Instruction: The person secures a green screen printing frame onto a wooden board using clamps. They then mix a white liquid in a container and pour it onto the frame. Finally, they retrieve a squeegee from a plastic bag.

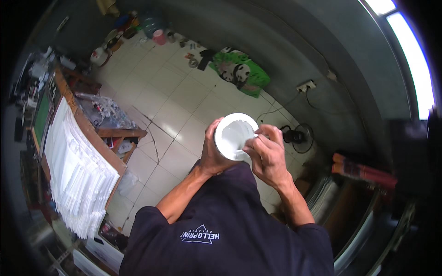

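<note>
A white round tub [237, 136] is held up in front of my body, its open mouth facing up toward me. White material coats its inner wall, with an uneven edge below the rim. My left hand [212, 154] wraps around the tub's left side, fingers behind it. At the right side of the rim, my right hand [268, 154] is closed with its fingertips pinched together. Whether those fingertips grip the rim or a small thing cannot be made out.
To the left stands a wooden table [87, 126] with a stack of white sheets [78, 170]. A green panda-print bundle [239, 72] lies on the tiled floor by the far wall. A black fan [299, 137] stands at right, near a wall socket [306, 86] and its cable.
</note>
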Available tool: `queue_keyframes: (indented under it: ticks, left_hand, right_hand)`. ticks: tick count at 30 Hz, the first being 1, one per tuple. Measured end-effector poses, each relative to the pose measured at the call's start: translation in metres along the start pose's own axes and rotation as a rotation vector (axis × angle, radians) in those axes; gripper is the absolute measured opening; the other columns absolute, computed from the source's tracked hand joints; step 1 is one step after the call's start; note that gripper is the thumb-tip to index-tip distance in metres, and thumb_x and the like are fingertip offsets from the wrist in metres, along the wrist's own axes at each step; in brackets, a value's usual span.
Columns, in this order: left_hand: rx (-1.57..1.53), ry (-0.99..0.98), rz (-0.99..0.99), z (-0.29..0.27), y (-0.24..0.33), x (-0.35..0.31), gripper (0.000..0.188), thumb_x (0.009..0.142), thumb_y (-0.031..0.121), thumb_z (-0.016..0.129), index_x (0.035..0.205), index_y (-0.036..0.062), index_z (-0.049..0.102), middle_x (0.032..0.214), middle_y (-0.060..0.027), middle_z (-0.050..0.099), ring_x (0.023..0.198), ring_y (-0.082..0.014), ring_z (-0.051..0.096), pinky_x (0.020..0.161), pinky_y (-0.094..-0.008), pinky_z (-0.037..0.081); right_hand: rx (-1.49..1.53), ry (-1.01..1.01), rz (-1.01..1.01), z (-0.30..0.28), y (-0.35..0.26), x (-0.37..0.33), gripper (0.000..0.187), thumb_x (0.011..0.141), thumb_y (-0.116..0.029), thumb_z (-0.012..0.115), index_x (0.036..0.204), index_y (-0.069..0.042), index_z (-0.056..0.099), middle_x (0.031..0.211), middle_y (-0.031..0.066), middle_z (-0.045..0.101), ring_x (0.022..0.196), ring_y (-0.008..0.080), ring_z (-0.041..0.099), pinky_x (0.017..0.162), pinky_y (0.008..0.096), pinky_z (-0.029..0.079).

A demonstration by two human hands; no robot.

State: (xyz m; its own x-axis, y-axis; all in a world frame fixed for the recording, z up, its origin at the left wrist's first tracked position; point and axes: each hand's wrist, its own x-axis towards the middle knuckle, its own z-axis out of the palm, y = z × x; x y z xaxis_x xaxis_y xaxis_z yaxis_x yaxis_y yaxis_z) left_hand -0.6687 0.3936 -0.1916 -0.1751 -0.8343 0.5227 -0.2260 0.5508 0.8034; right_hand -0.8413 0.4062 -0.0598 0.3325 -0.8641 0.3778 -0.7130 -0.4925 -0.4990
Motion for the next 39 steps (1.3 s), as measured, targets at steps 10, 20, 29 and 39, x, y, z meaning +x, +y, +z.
queue_keyframes:
  ticks: [10, 20, 29, 39]
  left_hand:
    - [0.162, 0.429, -0.226, -0.086, -0.089, 0.145, 0.083, 0.062, 0.012, 0.096, 0.133, 0.0001, 0.056, 0.122, -0.0161, 0.065, 0.110, -0.0327, 0.068, 0.099, -0.0441, 0.054]
    - [0.358, 0.815, -0.333, -0.182, -0.193, 0.222, 0.118, 0.060, 0.024, 0.100, 0.150, -0.0022, 0.027, 0.140, -0.0228, 0.052, 0.128, -0.0359, 0.058, 0.106, -0.0498, 0.049]
    - [0.125, 1.165, -0.408, -0.343, -0.284, 0.276, 0.101, 0.061, 0.018, 0.101, 0.142, 0.0007, 0.044, 0.132, -0.0151, 0.059, 0.124, -0.0278, 0.062, 0.107, -0.0410, 0.049]
    - [0.558, 1.142, -0.425, -0.558, -0.364, 0.323, 0.103, 0.060, 0.017, 0.101, 0.142, -0.0011, 0.042, 0.132, -0.0144, 0.057, 0.123, -0.0293, 0.060, 0.108, -0.0416, 0.047]
  right_hand:
    - [-0.002, -0.082, -0.382, 0.085, 0.062, 0.242, 0.026, 0.070, 0.001, 0.076, 0.093, -0.010, 0.072, 0.087, 0.0047, 0.066, 0.111, 0.0329, 0.059, 0.093, 0.0482, 0.042]
    - [0.285, -0.459, -0.614, 0.189, 0.041, 0.467, 0.018, 0.081, 0.004, 0.080, 0.091, -0.008, 0.072, 0.088, 0.0014, 0.070, 0.116, 0.0318, 0.057, 0.098, 0.0459, 0.043]
    - [0.579, -0.690, -0.781, 0.346, -0.042, 0.626, 0.005, 0.087, -0.010, 0.075, 0.092, -0.012, 0.075, 0.089, 0.0035, 0.072, 0.117, 0.0321, 0.060, 0.100, 0.0476, 0.041]
    - [0.532, -0.530, -1.105, 0.484, -0.168, 0.805, 0.009, 0.083, -0.007, 0.076, 0.092, -0.009, 0.073, 0.086, 0.0076, 0.069, 0.109, 0.0331, 0.061, 0.096, 0.0484, 0.043]
